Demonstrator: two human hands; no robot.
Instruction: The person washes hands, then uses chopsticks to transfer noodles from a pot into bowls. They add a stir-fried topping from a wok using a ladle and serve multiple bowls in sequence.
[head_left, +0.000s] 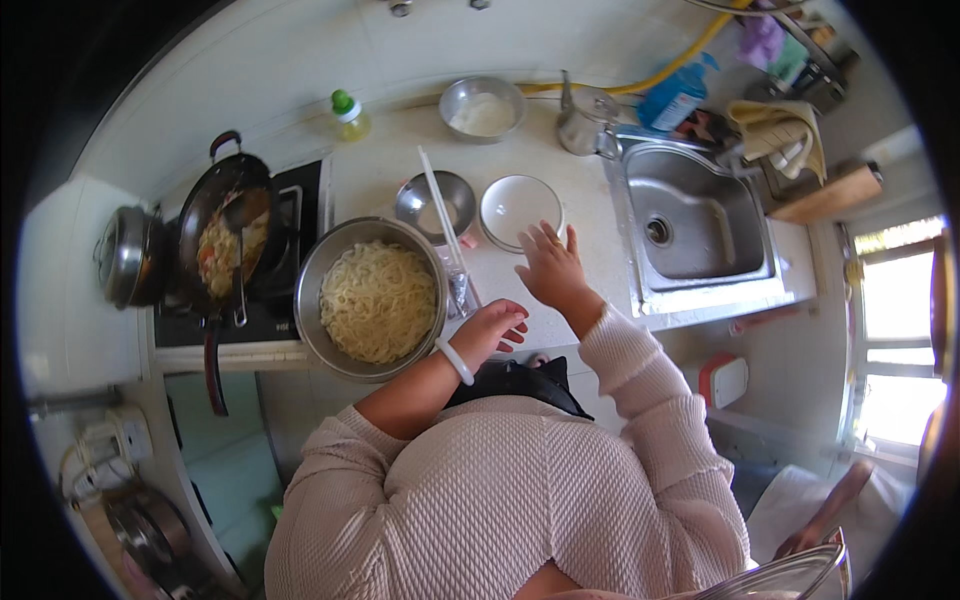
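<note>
My right hand (553, 268) hangs over the counter with its fingers spread, empty. Its fingertips are at the near rim of a white bowl (520, 206); whether they touch cannot be told. My left hand (491, 328), wearing a white bangle, is held at the counter's front edge, loosely curled around nothing. To its left stands a large steel bowl (302, 300) full of cooked noodles (379, 304). Behind that, a smaller metal bowl (420, 196) has a pair of white chopsticks (439, 195) lying across it. A clear plastic packet (459, 289) lies beside the noodle bowl.
A wok (259, 169) with cooked food and a ladle (238, 259) sits on the hob, beside a lidded pot (127, 255). Along the back are a green-capped bottle (350, 116), a metal bowl (484, 127) and a steel kettle (589, 120). The steel sink (694, 240) is at right.
</note>
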